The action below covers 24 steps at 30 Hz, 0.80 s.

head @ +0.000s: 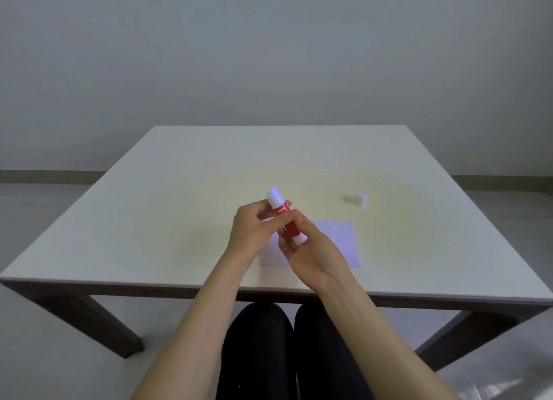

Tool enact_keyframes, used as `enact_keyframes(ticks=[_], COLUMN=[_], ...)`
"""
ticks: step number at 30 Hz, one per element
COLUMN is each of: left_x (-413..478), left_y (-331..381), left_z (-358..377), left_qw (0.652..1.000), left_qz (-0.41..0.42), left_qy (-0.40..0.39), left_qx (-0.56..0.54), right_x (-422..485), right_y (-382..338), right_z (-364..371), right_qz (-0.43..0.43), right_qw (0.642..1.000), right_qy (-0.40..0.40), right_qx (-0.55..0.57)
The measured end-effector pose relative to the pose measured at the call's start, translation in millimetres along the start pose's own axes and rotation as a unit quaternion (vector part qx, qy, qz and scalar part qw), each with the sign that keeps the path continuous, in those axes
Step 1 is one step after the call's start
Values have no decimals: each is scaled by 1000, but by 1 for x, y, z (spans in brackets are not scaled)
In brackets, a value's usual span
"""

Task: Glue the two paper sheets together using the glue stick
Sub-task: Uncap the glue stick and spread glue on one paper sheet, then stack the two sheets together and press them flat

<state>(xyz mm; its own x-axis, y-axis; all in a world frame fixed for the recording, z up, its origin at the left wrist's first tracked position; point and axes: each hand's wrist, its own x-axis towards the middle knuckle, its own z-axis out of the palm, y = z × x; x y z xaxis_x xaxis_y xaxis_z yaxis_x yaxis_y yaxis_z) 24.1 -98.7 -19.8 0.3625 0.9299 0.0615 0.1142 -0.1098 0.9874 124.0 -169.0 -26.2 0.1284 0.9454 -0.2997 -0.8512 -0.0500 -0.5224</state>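
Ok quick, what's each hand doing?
Left hand: closed on the glue stick, near its top.
Right hand: closed on its bottom end.

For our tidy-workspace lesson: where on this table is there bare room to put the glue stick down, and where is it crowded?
Bare: the table's whole left half, the far strip behind the cap, and the right edge beyond the paper. Crowded: the near centre, where the left hand and right hand hold the glue stick above the paper.

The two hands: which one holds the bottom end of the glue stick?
The right hand pinches the white base of the red glue stick; the left hand holds it higher, near the white tip.
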Motion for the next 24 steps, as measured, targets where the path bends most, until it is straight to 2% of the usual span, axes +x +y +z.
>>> enact_keyframes(ticks=[2,3,5,8,13,17,22,24], left_x=[10,18,38,64,84,87,87,87], left_y=[4,7,12,17,-2,-15,-23,-25], left_z=[-8,-14,-29,-48,-52,-48,-41,-40], left_qw=[1000,999,993,974,954,948,945,944], left_qz=[4,9,21,26,13,-1,10,12], left_qy=[15,37,98,175,218,233,246,247], left_qx=[5,16,60,141,206,215,217,217], right_x=[1,1,-1,-3,-2,3,5,4], right_y=[0,0,1,3,12,22,35,36], right_z=[-3,-5,-11,-17,-20,-19,-14,-12], right_qz=[-44,-72,-132,-212,-275,-279,-279,-283], right_qw=[991,972,904,794,645,463,358,338], right_qy=[31,55,93,80,39,16,-19,-21], right_qx=[-122,-218,-395,-565,-712,-841,-891,-897])
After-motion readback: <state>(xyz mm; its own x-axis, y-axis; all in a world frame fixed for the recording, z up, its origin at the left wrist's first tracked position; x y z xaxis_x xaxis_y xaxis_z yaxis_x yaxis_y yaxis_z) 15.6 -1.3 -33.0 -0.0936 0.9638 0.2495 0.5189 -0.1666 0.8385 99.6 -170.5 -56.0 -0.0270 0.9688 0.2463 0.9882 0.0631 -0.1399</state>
